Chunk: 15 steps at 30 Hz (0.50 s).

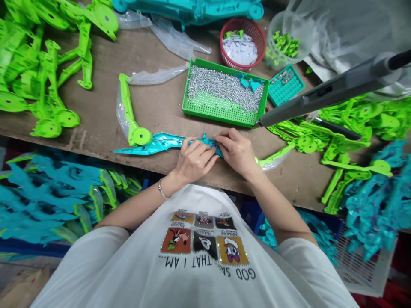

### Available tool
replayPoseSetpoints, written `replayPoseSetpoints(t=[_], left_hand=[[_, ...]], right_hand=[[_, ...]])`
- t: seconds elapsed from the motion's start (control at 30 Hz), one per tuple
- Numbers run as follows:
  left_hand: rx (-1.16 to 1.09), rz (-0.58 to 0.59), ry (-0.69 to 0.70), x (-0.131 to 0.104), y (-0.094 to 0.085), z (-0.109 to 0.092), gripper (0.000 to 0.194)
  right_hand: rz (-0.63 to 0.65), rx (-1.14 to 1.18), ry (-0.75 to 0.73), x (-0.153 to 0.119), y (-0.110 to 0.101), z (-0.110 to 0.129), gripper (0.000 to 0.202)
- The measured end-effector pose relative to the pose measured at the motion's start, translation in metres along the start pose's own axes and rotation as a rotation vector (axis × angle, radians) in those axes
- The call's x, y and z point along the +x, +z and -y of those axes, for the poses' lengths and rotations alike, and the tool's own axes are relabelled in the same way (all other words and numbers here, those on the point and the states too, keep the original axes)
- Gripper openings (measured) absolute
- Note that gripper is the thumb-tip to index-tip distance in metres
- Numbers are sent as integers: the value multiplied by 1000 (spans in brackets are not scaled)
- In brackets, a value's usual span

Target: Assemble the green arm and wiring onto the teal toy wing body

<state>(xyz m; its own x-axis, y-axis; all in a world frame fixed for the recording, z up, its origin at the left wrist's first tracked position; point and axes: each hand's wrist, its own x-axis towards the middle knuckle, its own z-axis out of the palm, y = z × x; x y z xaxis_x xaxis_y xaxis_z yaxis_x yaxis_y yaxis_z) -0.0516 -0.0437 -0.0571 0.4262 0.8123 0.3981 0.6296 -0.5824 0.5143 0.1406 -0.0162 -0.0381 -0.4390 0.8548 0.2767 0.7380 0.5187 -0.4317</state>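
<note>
Both our hands hide the teal part's (pixel 162 143) middle on the worktop (pixel 160 107); left hand (pixel 192 159) and right hand (pixel 236 152) rest knuckles-up, fingertips pinched on it.

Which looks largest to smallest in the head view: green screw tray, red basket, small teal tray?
1. Green screw tray, clearly largest.
2. Red basket.
3. Small teal tray; close to the basket, so that ranking is unsure.

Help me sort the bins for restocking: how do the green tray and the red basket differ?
The green tray is rectangular, shallow and holds a heap of small silvery metal pieces; the red basket is round and holds flat white pieces. The green tray lies nearer the person's hands; the red basket sits behind it. Both have perforated walls and rest on the same workbench.
</note>
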Motion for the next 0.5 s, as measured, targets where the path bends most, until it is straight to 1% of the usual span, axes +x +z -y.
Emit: replayPoseSetpoints(t=[0.1,0.23,0.37,0.43,0.5], left_hand=[[34,-48,-8,2,2,0,24],[111,-84,-54,4,3,-3,22],[209,-139,-32,4,4,-8,21],[221,-133,-25,2,4,-10,22],[212,-100,-31,1,4,-10,22]], right_hand=[[31,0,-2,1,-2,-2,27],[25,76,11,1,-4,-5,23],[33,167,55,1,-3,-8,23],[45,200,88,2,-3,-8,22],[59,212,117,3,-2,-9,20]])
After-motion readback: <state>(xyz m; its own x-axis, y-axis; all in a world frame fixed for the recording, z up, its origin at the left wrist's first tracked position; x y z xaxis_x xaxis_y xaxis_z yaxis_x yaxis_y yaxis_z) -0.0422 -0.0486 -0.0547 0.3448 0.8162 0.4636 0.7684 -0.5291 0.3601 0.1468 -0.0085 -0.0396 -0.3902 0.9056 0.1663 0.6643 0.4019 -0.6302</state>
